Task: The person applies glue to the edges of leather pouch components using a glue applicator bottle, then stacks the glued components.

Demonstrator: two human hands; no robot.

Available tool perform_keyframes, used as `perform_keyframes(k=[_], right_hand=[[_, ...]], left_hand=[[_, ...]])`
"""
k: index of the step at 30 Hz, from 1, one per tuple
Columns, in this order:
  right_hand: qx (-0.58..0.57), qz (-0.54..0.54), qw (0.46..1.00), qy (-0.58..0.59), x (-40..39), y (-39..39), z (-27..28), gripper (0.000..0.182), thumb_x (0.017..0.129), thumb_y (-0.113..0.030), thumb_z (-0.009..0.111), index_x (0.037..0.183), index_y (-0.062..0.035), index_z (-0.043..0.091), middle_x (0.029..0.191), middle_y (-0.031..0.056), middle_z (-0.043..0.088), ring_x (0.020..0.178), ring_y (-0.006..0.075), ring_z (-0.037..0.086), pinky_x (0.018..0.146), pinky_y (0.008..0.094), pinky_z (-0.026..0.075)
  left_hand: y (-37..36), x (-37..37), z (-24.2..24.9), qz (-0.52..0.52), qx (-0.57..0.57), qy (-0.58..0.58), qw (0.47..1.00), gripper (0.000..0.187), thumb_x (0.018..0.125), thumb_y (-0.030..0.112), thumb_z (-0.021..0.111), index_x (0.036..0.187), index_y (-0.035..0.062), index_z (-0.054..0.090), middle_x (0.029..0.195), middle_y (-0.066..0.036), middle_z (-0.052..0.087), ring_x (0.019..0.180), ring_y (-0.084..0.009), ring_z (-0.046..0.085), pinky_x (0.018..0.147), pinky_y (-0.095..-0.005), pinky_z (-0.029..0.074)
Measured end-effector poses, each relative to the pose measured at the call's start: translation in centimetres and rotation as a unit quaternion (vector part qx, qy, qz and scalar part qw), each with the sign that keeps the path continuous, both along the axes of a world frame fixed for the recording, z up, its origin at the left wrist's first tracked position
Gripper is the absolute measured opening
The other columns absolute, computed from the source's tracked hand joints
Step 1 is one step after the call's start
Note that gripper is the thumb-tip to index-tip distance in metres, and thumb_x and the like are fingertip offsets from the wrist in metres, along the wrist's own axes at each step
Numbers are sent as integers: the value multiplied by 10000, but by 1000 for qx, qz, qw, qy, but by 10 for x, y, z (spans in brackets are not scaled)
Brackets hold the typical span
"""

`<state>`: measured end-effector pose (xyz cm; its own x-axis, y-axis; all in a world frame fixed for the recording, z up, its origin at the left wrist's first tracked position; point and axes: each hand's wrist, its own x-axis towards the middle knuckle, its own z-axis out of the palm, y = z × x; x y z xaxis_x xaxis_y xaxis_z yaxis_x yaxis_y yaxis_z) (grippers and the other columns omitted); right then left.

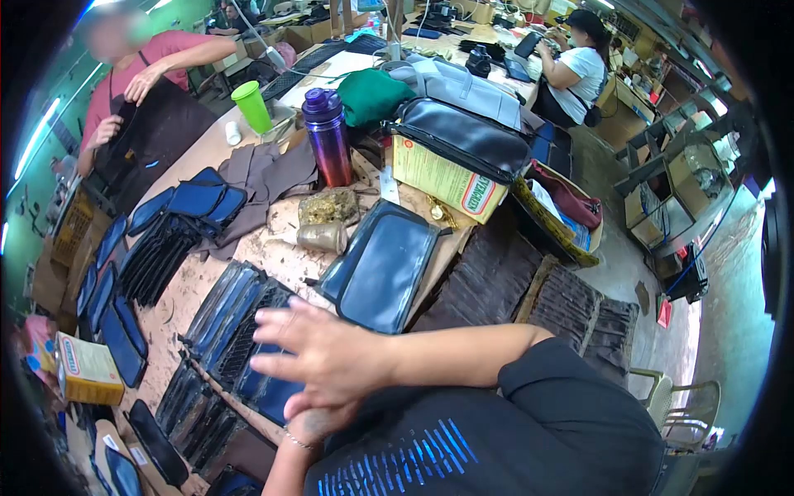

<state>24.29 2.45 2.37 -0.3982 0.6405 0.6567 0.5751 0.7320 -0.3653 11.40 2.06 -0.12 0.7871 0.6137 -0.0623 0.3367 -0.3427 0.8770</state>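
Right hand [335, 354] spread above the dark pieces [219, 318]

At far left, a yellow can [88, 369] stands near several blue pouches [124, 341] on the tabletop [161, 321]. Behind them, a co-worker [149, 74] in a pink shirt holds dark cloth [153, 124]. The dark pieces lie in layered rows, nearest the wearer's hands. A green cup [251, 107] stands farther back. The left hand [319, 422], a bracelet [299, 443] at its wrist, is mostly hidden beneath the right; its grip cannot be told. The right hand's grip is loose and empty, fingers apart. Beyond it stands a purple bottle [327, 136]; just right lies a large glossy pouch [389, 269]. Farther right, a black case [463, 136] rests on a yellow box [447, 178].
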Motion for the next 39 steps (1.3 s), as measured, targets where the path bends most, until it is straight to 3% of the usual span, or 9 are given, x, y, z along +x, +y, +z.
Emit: perform_keyframes(k=[3, 10, 13, 17, 19, 23, 27, 32, 39], right_hand=[[-35, -16, 999, -18, -17, 1, -17, 634, 710, -563, 491, 1100, -64, 486, 1149, 208, 410, 1174, 371, 309, 920, 570, 238], [-66, -23, 993, -94, -44, -9, -22, 664, 730, -636, 377, 1247, -219, 380, 1329, 189, 230, 1277, 367, 83, 934, 617, 20], [-73, 33, 991, -106, -68, -13, -17, 714, 719, -694, 292, 1265, -239, 355, 1348, 185, 204, 1289, 347, 27, 931, 559, -141], [-88, 17, 993, -73, -67, 3, -26, 750, 688, -709, 348, 1270, -236, 344, 1345, 184, 207, 1281, 358, 50, 931, 625, 39], [-121, -19, 992, -40, -54, 14, -34, 777, 657, -711, 407, 1264, -229, 351, 1341, 174, 217, 1275, 363, 83, 910, 645, 100], [26, -165, 986, -27, 3, 19, -50, 664, 690, -555, 548, 1176, -116, 446, 1158, 156, 430, 1126, 336, 355, 860, 469, 305], [-91, -345, 928, 110, 61, -11, -63, 471, 702, -218, 656, 1085, -13, 472, 1046, 138, 492, 984, 263, 471, 862, 337, 366], [-119, -405, 906, 23, 94, -26, -89, 358, 683, -171, 651, 985, -18, 534, 902, 119, 533, 854, 283, 500, 768, 348, 402], [-201, -391, 894, -85, 104, 0, -87, 389, 645, -229, 680, 973, -63, 553, 916, 101, 518, 910, 287, 461, 788, 376, 400]], left_hand=[[-10, -25, -30, 17, 74, -31, 997, 319, 737, 6, 557, 1053, 37, 528, 1086, -97, 517, 950, -179, 515, 836, -287, 396], [-25, -74, -36, 64, -252, -185, 948, 439, 708, -85, 552, 1128, -9, 450, 1113, -121, 498, 1072, -198, 455, 931, -326, 333], [-17, -73, -38, 19, 42, -95, 994, 285, 711, -18, 541, 995, -1, 517, 946, -131, 554, 887, -221, 548, 784, -301, 424], [-23, -100, -46, 33, -126, -17, 991, 342, 702, -38, 495, 1040, 15, 520, 1069, -142, 517, 1014, -240, 493, 838, -320, 401], [-29, -97, -29, 107, -302, -264, 910, 496, 637, -110, 448, 1115, 15, 476, 1260, -95, 379, 1176, -188, 361, 960, -338, 297], [-21, -135, 0, 114, -92, -367, 919, 468, 571, -75, 521, 1029, 19, 549, 1276, -237, 327, 1149, -377, 381, 952, -378, 290], [-32, -194, 4, 366, -16, -344, 864, 432, 702, 13, 507, 1130, -23, 464, 1242, -222, 369, 1076, -312, 467, 894, -361, 382], [-37, -229, -18, 516, 14, -330, 790, 353, 785, -15, 442, 1137, -43, 447, 1212, -169, 428, 1039, -243, 494, 903, -327, 366], [-14, -176, -8, 391, 247, -7, 887, 303, 740, -48, 494, 1039, -19, 536, 1123, -153, 495, 987, -237, 512, 882, -307, 377]])
